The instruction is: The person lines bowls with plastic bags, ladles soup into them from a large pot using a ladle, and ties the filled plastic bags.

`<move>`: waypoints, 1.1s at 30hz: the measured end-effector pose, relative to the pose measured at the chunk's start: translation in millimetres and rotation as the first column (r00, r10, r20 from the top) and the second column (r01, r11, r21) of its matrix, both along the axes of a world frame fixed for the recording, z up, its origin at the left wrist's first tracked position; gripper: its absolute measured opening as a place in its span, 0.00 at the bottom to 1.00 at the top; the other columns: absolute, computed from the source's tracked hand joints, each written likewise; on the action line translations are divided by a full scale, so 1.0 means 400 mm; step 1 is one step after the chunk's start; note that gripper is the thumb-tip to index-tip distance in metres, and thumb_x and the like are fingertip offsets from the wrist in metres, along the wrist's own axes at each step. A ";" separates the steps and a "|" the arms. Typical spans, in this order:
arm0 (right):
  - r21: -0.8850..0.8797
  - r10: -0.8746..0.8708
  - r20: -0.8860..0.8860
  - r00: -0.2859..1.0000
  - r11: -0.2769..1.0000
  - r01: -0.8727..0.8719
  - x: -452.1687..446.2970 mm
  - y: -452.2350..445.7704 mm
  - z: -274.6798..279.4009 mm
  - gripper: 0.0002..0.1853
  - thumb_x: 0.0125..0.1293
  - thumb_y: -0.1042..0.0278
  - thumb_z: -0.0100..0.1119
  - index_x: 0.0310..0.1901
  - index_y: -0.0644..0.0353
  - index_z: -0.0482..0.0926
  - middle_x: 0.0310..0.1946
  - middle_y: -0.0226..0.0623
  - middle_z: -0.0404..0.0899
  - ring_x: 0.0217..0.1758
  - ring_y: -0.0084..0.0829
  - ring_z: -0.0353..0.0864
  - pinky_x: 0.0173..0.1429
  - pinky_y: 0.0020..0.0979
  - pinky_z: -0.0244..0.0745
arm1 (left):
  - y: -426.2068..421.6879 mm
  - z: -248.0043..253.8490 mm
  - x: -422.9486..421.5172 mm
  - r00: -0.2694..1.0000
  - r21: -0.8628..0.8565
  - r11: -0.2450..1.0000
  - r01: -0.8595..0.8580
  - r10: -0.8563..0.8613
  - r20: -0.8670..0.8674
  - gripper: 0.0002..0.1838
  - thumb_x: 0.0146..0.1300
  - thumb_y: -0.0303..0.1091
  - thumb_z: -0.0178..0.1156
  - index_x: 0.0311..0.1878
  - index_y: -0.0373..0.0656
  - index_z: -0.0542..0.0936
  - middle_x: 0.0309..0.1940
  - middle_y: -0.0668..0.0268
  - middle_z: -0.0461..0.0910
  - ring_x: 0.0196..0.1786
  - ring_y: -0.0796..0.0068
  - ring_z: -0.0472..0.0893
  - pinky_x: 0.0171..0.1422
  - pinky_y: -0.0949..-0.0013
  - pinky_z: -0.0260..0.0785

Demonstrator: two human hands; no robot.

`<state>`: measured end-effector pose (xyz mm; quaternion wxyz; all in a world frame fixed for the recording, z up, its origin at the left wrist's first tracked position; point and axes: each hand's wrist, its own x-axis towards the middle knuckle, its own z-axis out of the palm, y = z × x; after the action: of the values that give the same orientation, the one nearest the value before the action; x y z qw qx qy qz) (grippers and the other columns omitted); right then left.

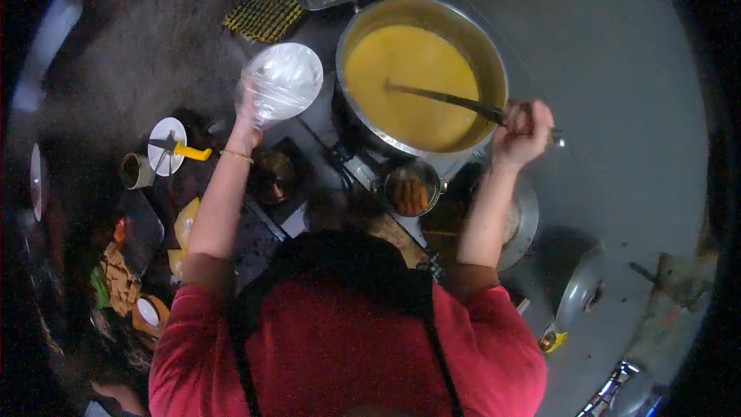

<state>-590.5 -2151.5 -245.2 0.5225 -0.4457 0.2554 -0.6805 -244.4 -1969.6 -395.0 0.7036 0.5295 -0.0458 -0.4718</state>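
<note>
large metal pot (pixel 488 62), one, at 1 o'clock in view; holds yellow liquid (pixel 405 54). placed around it: right hand (pixel 526 128), at 4 o'clock, closes round a long dark utensil (pixel 451 98), its far end in the liquid. left hand (pixel 247 104), at 9 o'clock, grasps a white dish (pixel 292 77) under clear film, apart from the pot. small pan (pixel 433 186) with brown pieces (pixel 411 197), at 6 o'clock.

Two hands (pixel 248 106) (pixel 525 130), one large pot (pixel 413 12), one wrapped dish (pixel 289 81), seemingly one ladle (pixel 444 97).
</note>
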 end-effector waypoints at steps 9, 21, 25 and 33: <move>-0.016 -0.204 0.219 0.954 0.977 0.212 -0.276 0.022 0.139 0.25 0.63 0.61 0.43 0.08 0.46 0.50 0.05 0.24 0.46 0.11 0.21 0.45 0.21 0.26 0.43 | -0.112 -0.004 -0.047 0.990 0.068 0.989 0.135 -0.137 0.021 0.42 0.56 0.71 0.37 0.66 0.49 0.56 0.63 0.65 0.61 0.61 0.65 0.66 0.60 0.60 0.63; -0.412 0.139 0.260 0.956 0.911 -0.021 -0.460 0.150 0.388 0.21 0.63 0.65 0.43 0.12 0.50 0.56 0.06 0.25 0.48 0.12 0.20 0.45 0.24 0.25 0.46 | -0.397 -0.100 -0.199 0.961 0.122 0.971 0.206 -0.224 0.161 0.36 0.60 0.64 0.40 0.62 0.46 0.62 0.57 0.62 0.68 0.53 0.68 0.74 0.51 0.62 0.71; -0.667 0.201 0.092 0.975 0.740 -0.090 -0.467 0.221 0.369 0.18 0.60 0.63 0.45 0.14 0.47 0.56 0.07 0.20 0.52 0.12 0.16 0.50 0.22 0.21 0.49 | -0.447 0.019 -0.280 0.975 -0.148 0.969 0.199 -0.211 -0.070 0.36 0.60 0.65 0.40 0.62 0.48 0.62 0.58 0.64 0.68 0.56 0.67 0.72 0.55 0.61 0.68; -0.793 0.387 0.100 0.917 0.588 -0.162 -0.447 0.254 0.409 0.17 0.51 0.66 0.49 0.09 0.45 0.56 0.05 0.16 0.48 0.09 0.14 0.45 0.24 0.22 0.45 | -0.443 0.080 -0.211 0.997 -0.203 0.976 0.079 -0.079 0.010 0.37 0.62 0.66 0.32 0.62 0.45 0.61 0.57 0.61 0.68 0.57 0.65 0.71 0.59 0.62 0.66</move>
<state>-769.5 -2049.9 -81.4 0.4099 -0.5655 -0.2033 -0.6862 -328.7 -2146.9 -362.8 0.7345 0.4531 -0.1153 -0.4919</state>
